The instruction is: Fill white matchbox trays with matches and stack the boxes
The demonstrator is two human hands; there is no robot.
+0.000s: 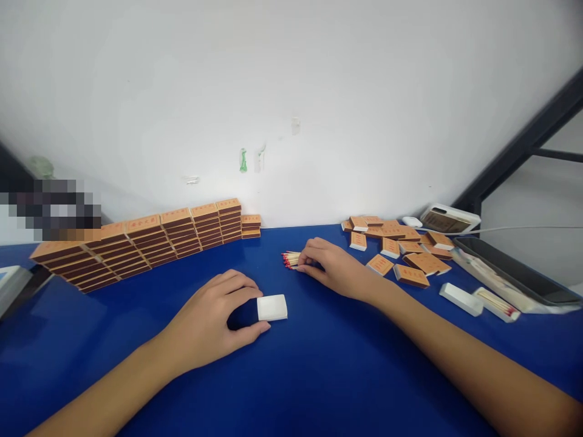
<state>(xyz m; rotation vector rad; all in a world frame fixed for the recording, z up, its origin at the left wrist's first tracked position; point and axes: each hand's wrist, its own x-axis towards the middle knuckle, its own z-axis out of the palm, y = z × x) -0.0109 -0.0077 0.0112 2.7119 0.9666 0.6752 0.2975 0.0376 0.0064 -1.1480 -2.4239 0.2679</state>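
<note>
My left hand [218,318] is curved around the left end of a small white matchbox tray [272,308], thumb at its near edge and fingertips at its far edge. The tray lies on the blue table, and I cannot tell whether its open side faces up. Farther back, a small heap of red-tipped matches [291,260] lies on the tabletop. My right hand [330,264] is over the right side of this heap, thumb and fingers pinched together on the sticks. How many matches are in the pinch is hidden.
Stacked orange matchboxes [173,237] form a row along the wall at left. Loose matchboxes [396,243] are scattered at right. Nearby are a white tray [461,299], a tray of matches [496,303], a dark phone-like slab [514,270] and a power bank-like block [450,218].
</note>
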